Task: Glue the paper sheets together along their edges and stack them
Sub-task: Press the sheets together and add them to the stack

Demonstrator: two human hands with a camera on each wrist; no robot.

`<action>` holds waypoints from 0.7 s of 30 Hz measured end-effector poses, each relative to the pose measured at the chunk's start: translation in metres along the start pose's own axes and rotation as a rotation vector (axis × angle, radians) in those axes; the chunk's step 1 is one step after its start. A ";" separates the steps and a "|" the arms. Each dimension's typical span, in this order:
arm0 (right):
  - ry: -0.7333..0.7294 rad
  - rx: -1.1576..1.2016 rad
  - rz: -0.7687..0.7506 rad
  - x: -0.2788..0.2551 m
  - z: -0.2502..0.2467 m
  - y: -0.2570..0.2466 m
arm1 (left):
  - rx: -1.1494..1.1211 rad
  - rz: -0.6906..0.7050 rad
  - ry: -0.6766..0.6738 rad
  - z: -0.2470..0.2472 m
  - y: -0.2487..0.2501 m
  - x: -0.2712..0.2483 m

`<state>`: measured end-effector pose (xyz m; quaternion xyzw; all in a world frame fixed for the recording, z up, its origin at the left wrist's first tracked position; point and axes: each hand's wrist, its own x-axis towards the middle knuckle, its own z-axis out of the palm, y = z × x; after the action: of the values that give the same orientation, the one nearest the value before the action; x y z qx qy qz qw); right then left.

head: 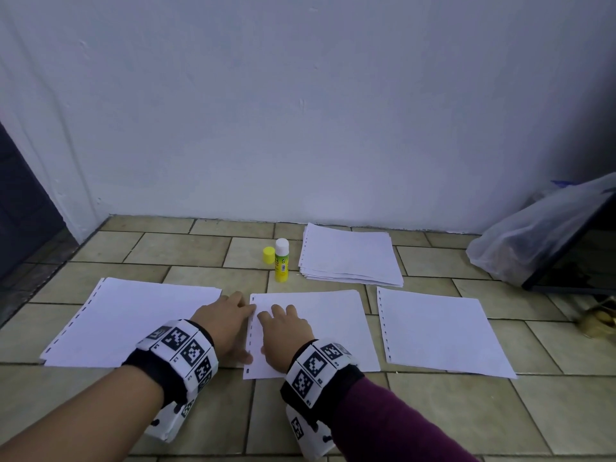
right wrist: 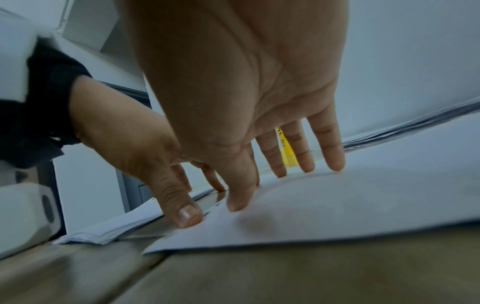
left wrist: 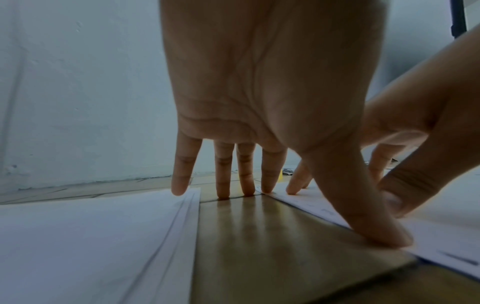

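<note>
Three lots of white punched paper lie in a row on the tiled floor: a left pile (head: pixel 133 323), a middle sheet (head: pixel 320 328) and a right sheet (head: pixel 440 331). My left hand (head: pixel 230 320) lies flat in the gap between the left pile (left wrist: pixel 91 236) and the middle sheet (left wrist: pixel 441 242), fingers straight, thumb (left wrist: pixel 384 234) pressing that sheet's punched edge. My right hand (head: pixel 283 330) rests palm down on the middle sheet (right wrist: pixel 337 205), its fingers (right wrist: pixel 335 162) spread and straight. An uncapped glue stick (head: pixel 281 261) stands behind, its yellow cap (head: pixel 268 255) beside it.
A thicker stack of paper (head: pixel 350 256) lies near the wall behind the row. A clear plastic bag (head: pixel 533 241) and a dark slanted board (head: pixel 573 248) sit at the right. A dark doorway (head: pixel 20 211) is at the left. Bare tiles (head: pixel 433 415) lie in front.
</note>
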<state>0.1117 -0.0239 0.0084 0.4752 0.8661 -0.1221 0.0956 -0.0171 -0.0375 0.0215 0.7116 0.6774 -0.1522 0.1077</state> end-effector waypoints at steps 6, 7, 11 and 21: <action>-0.053 0.045 0.035 -0.002 -0.011 0.022 | 0.001 -0.004 0.002 0.002 -0.002 0.000; -0.054 0.047 0.075 -0.003 -0.013 0.031 | 0.004 -0.003 -0.002 0.001 -0.002 0.001; 0.001 0.097 0.261 -0.012 -0.023 0.074 | 0.028 -0.008 -0.030 0.001 -0.001 0.005; -0.004 -0.041 0.287 -0.020 -0.018 0.088 | 0.084 -0.009 -0.023 -0.025 0.009 0.005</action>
<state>0.1957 0.0106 0.0210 0.5918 0.7914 -0.0905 0.1235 -0.0059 -0.0246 0.0421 0.7106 0.6723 -0.1895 0.0849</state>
